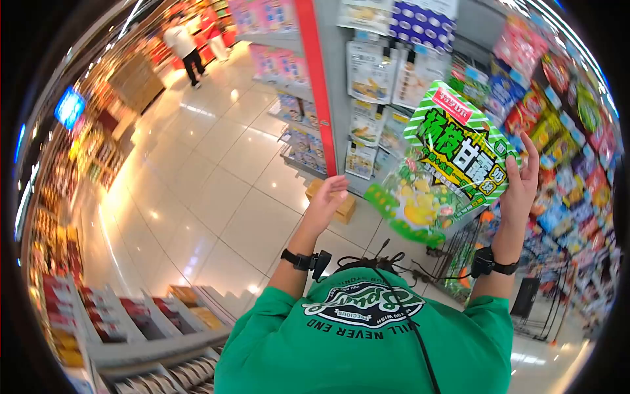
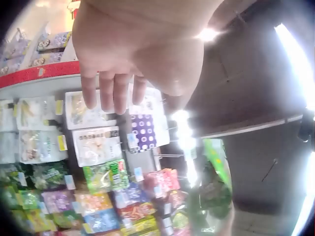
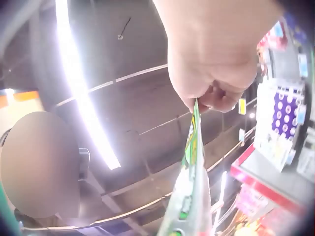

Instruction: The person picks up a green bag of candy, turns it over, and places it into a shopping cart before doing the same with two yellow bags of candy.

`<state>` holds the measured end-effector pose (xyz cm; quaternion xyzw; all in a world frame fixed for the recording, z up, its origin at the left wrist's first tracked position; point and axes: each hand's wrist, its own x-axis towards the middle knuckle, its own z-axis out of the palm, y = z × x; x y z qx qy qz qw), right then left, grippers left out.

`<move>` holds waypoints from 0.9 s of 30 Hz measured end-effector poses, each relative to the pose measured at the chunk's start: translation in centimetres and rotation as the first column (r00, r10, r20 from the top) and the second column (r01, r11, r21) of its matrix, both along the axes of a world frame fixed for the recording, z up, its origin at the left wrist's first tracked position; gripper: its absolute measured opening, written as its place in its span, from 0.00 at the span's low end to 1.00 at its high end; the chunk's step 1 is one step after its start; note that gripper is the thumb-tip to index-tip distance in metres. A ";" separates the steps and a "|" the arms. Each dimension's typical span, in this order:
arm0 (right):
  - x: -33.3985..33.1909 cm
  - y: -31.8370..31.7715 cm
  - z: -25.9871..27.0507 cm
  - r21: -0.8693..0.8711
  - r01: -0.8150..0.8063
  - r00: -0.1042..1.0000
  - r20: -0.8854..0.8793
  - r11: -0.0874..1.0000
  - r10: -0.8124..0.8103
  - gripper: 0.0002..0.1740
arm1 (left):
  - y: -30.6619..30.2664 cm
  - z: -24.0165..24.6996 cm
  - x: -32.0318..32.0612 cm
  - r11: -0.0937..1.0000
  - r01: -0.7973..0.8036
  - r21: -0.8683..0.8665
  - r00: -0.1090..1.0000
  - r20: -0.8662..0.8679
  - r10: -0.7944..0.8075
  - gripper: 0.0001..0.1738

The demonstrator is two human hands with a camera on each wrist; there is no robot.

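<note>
Right hand [image 1: 522, 180] pinches one edge of a large green-and-white plastic pouch with a clear window [image 1: 453, 157] between thumb and fingers; the left hand [image 1: 328, 200] is open, its fingers nearly straight, holding nothing. The pouch slants from the right hand down toward the left, its green-banded far end apart from the left hand and unsupported.

With only one edge gripped, the pouch could swing or twist if the wrist turned quickly, and slick film could slide from so narrow a pinch. Its far corner could catch the white hanging packets [image 1: 371, 71] or the bright, multicoloured bags [image 1: 525, 118] if swung wide; whether it touches any now, I cannot tell. Black cords [image 1: 426, 354] run over the green shirt [image 1: 367, 368] and could snag if the arms drew in close.

Beside the white packets, a red upright strip [image 1: 315, 85] marks the display's edge. A brown cardboard box [image 1: 344, 210] sits low, near the left hand in view. The most open room lies to the left, over the pale tiled floor [image 1: 216, 190]; the right side is crowded by stock.
</note>
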<state>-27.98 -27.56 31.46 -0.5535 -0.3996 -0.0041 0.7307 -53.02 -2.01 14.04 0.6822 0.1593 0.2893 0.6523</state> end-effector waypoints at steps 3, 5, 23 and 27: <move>-3.0 4.6 2.1 0.130 -0.162 0.983 -0.061 0.978 0.171 0.25 | -1.9 2.4 -2.2 0.943 0.249 -0.221 0.925 0.343 -0.164 0.35; -4.7 7.2 2.8 0.116 -0.034 0.998 -0.038 0.993 0.039 0.23 | -2.9 3.7 -3.5 0.846 0.445 -0.294 0.791 0.571 -0.218 0.38; -11.7 10.1 -3.7 0.107 -0.299 0.885 -0.340 0.948 0.317 0.40 | -3.8 2.6 -5.4 0.789 0.201 -0.581 0.913 0.404 0.066 0.21; -11.9 7.6 -7.8 -0.036 -0.504 0.819 -0.337 0.863 0.464 0.37 | -3.4 3.8 -5.2 0.763 0.162 -0.625 0.914 0.387 0.124 0.22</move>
